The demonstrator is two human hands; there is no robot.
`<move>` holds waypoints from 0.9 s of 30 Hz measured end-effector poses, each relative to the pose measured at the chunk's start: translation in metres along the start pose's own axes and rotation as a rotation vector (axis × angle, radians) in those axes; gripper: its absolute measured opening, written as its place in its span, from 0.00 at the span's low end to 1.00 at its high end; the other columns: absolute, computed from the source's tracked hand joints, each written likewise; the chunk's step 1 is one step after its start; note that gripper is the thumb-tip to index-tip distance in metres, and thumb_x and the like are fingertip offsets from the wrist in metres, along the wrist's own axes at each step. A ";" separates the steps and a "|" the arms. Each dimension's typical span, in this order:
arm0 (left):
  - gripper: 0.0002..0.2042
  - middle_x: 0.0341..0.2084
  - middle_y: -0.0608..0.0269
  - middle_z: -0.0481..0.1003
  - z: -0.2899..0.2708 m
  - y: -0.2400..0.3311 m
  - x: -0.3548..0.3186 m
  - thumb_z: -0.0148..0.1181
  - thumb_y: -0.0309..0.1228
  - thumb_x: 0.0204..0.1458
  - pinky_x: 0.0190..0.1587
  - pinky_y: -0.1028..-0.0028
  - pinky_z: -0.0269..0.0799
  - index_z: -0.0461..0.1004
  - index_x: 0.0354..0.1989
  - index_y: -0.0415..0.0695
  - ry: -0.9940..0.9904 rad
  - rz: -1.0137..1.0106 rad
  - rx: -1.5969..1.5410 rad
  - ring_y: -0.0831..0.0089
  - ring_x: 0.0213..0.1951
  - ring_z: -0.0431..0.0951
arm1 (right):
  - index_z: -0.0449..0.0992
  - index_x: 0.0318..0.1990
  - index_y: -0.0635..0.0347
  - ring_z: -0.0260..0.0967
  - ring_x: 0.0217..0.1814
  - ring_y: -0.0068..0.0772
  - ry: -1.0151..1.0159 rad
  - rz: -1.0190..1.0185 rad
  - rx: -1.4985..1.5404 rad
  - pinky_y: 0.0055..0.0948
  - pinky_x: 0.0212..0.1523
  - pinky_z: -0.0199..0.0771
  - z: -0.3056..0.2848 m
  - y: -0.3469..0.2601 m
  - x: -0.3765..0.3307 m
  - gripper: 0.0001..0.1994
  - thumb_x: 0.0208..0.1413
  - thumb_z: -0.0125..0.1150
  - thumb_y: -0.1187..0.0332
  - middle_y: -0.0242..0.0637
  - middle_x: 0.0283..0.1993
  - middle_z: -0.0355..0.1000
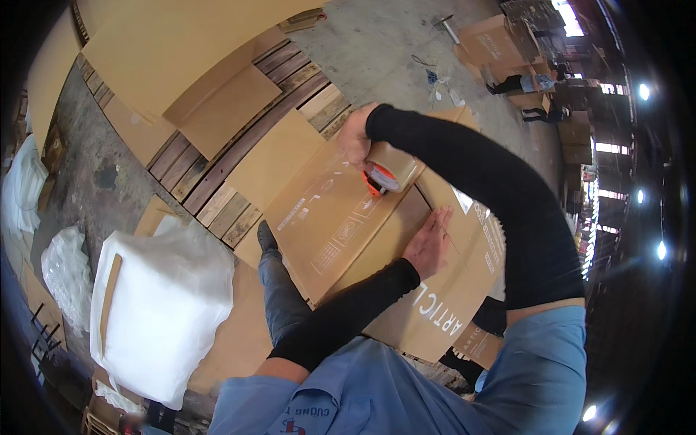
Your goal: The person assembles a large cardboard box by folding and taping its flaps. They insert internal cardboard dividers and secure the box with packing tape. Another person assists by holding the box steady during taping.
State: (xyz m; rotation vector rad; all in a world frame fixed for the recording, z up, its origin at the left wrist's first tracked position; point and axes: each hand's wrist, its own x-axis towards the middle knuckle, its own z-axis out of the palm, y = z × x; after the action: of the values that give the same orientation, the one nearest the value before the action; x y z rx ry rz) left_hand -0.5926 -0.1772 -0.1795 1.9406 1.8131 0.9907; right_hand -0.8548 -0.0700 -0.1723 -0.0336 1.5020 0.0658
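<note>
A cardboard box (322, 217) printed in white lies in front of me, with a flap (435, 304) on its near right side. My right hand (355, 138) grips a tape dispenser (378, 178) with orange parts, carrying a wide roll of brown packing tape (395, 161). It is just over the box's far edge; its fingers are partly hidden. My left hand (428, 246) lies on the cardboard with its fingers stretched out, near a dark gap (411, 210) between the panels. Black sleeves cover both forearms.
Wooden pallets (239, 156) bearing cardboard sheets (181, 51) stretch beyond the box. A white foam-wrapped bundle (163, 304) and a plastic-wrapped heap (67, 264) stand at left. My foot (267, 237) is beside the box. Far right, a person (525, 83) is near stacked cartons (496, 43).
</note>
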 end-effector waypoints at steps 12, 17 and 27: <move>0.32 0.67 0.31 0.62 -0.007 0.001 0.003 0.62 0.55 0.54 0.77 0.49 0.43 0.75 0.52 0.34 -0.092 0.053 0.097 0.42 0.72 0.56 | 0.84 0.42 0.64 0.80 0.37 0.49 0.904 -0.242 0.245 0.44 0.40 0.80 0.181 0.038 -0.175 0.16 0.43 0.65 0.69 0.45 0.37 0.82; 0.23 0.62 0.39 0.69 0.004 0.001 -0.011 0.66 0.47 0.54 0.74 0.46 0.51 0.76 0.46 0.38 -0.029 0.221 -0.039 0.42 0.67 0.64 | 0.83 0.53 0.56 0.77 0.43 0.48 1.206 -0.189 0.219 0.41 0.48 0.78 0.292 0.029 -0.173 0.22 0.47 0.67 0.69 0.39 0.60 0.77; 0.33 0.75 0.37 0.49 -0.019 0.043 -0.019 0.65 0.50 0.57 0.74 0.37 0.41 0.64 0.62 0.38 0.201 0.178 0.094 0.39 0.75 0.51 | 0.81 0.55 0.48 0.71 0.38 0.43 1.598 -0.133 0.313 0.38 0.44 0.77 0.517 0.020 -0.134 0.22 0.49 0.67 0.69 0.31 0.64 0.75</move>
State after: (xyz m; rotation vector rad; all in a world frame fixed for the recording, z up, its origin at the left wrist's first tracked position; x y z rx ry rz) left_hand -0.5723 -0.2062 -0.1435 2.1592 1.8452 1.2165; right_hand -0.3504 -0.0204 -0.0026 0.0930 3.0797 -0.4007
